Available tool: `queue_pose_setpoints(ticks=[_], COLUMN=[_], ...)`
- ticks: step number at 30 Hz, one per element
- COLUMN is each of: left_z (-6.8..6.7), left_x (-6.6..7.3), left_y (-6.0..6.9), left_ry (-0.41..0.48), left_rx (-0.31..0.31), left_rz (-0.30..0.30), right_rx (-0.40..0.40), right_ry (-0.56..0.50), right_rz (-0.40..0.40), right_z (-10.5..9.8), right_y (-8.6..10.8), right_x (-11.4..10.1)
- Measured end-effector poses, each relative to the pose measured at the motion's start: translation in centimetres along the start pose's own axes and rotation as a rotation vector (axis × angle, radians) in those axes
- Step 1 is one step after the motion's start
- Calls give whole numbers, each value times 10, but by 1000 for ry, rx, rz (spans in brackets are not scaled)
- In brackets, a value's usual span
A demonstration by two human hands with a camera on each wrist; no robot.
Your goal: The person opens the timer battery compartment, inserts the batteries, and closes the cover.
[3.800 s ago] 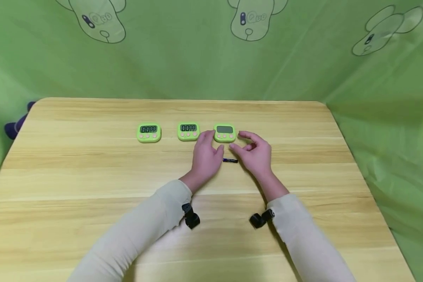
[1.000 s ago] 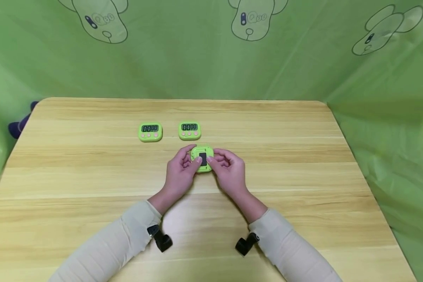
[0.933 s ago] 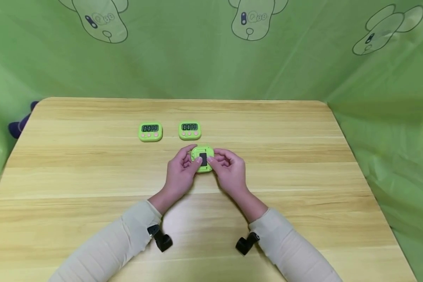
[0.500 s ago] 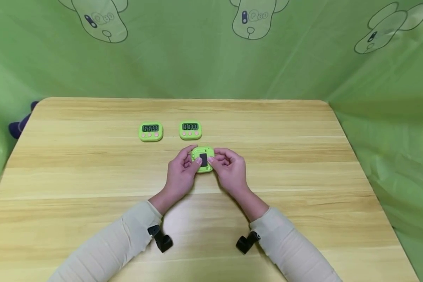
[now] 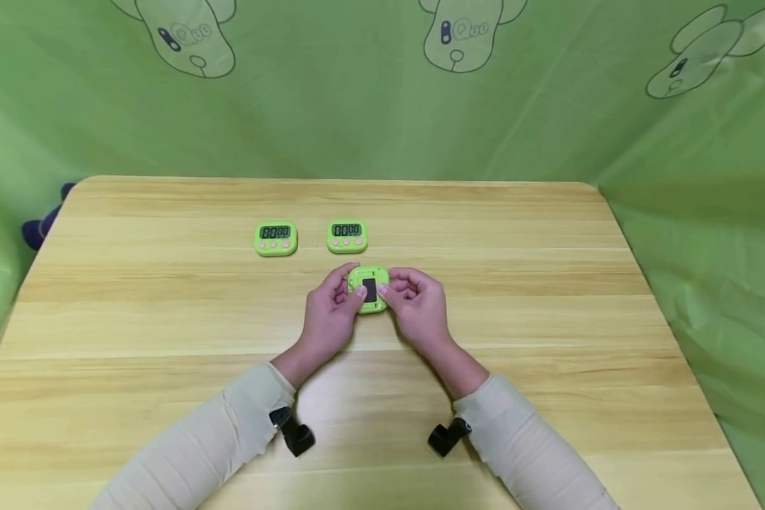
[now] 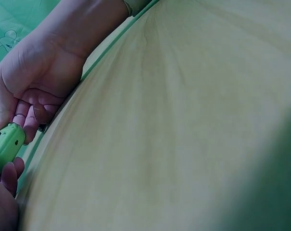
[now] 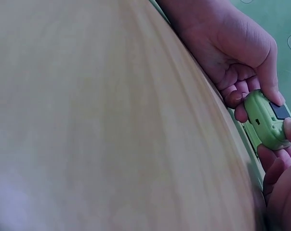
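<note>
A lime-green digital timer [image 5: 380, 275] is held back side up between both hands, a dark rectangle on its back. My left hand [image 5: 329, 312] grips its left side, the thumb on the dark rectangle. From the right, my right hand [image 5: 421, 309] pinches it, thumb tip near the rectangle's edge and other fingers curled beneath. The left wrist view shows the timer's side [image 6: 8, 144] with a small slot. Behind the fingers there, a small dark item [image 6: 42, 127] is mostly hidden; I cannot tell its kind. The held timer's screen faces away.
Two more green timers, a left one [image 5: 276, 245] and a right one [image 5: 347, 243], lie face up beyond the hands, their screens showing zeros. The wooden table [image 5: 548, 319] is bordered by green cloth [image 5: 331, 120]. A purple object [image 5: 33, 232] shows past the left edge.
Since the oldest frame, the third timer has been picked up, turned over and brought nearer. A small dark stick beside it went out of the head view. Over the last second the hands barely move.
</note>
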State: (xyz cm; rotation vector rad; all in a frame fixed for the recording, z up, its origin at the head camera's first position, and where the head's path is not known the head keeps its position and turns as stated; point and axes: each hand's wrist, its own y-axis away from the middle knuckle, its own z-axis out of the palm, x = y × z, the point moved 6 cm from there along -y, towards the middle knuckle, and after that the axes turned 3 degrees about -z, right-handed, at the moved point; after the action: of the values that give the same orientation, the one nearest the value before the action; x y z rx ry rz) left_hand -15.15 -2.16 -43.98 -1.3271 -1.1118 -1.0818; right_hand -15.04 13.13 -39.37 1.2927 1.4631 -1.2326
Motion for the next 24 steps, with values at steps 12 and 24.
queue_pose_setpoints(ticks=[12, 24], left_z=[-1, -1], left_x=[3, 5], left_y=[0, 0], left_ry=[-31, -4], left_rx=[16, 26], left_rz=[8, 34], right_rx=[0, 86], right_ry=[4, -98], right_rz=[11, 10], right_z=[2, 2], right_y=[1, -8], right_x=[1, 41])
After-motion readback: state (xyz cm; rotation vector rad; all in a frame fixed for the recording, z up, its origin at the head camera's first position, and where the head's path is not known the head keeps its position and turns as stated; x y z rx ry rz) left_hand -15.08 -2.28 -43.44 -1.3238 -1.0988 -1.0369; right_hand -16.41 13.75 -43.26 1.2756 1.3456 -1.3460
